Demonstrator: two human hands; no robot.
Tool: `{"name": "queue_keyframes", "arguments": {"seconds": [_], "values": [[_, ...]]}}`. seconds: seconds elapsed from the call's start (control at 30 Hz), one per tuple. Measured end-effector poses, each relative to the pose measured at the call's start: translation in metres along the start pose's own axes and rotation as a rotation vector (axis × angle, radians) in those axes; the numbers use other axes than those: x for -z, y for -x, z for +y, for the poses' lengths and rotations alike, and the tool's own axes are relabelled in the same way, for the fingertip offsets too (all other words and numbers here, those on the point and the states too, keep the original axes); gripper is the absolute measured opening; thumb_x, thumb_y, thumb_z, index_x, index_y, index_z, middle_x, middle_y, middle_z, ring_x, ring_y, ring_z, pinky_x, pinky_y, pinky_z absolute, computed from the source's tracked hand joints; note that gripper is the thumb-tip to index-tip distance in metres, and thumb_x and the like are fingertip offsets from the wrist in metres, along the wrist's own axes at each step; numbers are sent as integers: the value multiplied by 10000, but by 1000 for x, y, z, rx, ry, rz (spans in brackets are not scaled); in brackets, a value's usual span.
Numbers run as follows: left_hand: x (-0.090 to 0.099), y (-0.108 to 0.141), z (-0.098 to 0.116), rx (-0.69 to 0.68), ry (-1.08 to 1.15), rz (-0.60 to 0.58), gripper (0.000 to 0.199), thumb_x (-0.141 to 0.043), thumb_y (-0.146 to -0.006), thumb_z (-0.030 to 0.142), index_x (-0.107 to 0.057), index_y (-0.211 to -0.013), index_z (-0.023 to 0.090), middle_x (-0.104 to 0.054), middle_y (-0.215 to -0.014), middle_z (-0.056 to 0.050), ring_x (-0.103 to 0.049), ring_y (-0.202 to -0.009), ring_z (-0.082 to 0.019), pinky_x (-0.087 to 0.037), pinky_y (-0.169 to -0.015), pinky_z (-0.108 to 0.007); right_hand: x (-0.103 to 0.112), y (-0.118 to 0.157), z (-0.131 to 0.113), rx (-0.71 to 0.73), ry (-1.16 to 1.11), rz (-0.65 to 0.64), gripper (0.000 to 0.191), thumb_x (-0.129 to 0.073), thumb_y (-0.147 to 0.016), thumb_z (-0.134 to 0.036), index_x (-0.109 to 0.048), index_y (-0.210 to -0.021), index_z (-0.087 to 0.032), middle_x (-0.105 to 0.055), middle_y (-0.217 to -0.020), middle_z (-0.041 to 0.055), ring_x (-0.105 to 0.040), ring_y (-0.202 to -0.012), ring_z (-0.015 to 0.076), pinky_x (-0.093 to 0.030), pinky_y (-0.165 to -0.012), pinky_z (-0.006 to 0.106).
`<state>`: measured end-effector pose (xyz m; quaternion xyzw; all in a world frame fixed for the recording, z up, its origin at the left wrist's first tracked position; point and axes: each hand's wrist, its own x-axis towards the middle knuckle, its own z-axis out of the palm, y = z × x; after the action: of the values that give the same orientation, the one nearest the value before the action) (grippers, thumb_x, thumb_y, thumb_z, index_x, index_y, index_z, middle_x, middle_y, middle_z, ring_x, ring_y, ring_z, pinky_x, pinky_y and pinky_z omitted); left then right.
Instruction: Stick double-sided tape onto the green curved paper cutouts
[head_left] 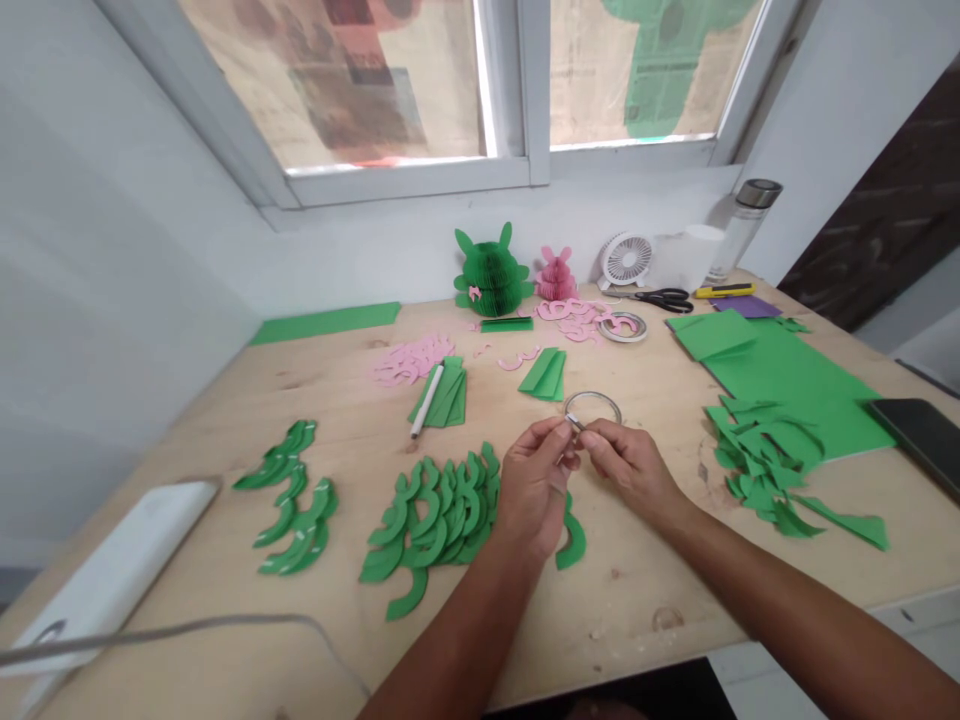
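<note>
A thin ring-shaped roll of tape (592,394) is held just above the table in front of me. My left hand (534,485) is closed, its thumb and finger pinching the tape's short light-coloured end. Closed too, my right hand (628,465) grips the near side of the roll, and the fingertips of both hands almost meet. Beside my left wrist lies a pile of green curved paper pieces (431,520). Another green curved piece (574,540) shows partly from under my left hand. Farther left, green curved pieces with pale strips (300,530) lie in a group.
A white pen (427,400) rests on green paper strips (450,395). Pink cutouts (412,360), a second tape roll (624,338) and black scissors (664,299) lie farther back. Green scraps (772,460) and a phone (919,440) are right; a white device (120,570) with a cable is left.
</note>
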<state>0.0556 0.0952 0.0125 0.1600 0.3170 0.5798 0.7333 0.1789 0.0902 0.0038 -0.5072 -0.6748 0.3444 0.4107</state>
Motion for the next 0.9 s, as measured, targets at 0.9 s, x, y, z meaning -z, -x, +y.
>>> {"name": "queue_keyframes", "arguments": {"seconds": [0.9], "values": [[2, -2, -3, -21, -13, 1, 188, -798, -545, 178, -683, -691, 152, -622, -650, 13, -508, -566, -56, -396, -598, -203, 0, -1, 0, 22, 10, 18, 368, -417, -897, -420, -518, -648, -169, -421, -549, -36, -361, -511, 81, -302, -484, 211]]}}
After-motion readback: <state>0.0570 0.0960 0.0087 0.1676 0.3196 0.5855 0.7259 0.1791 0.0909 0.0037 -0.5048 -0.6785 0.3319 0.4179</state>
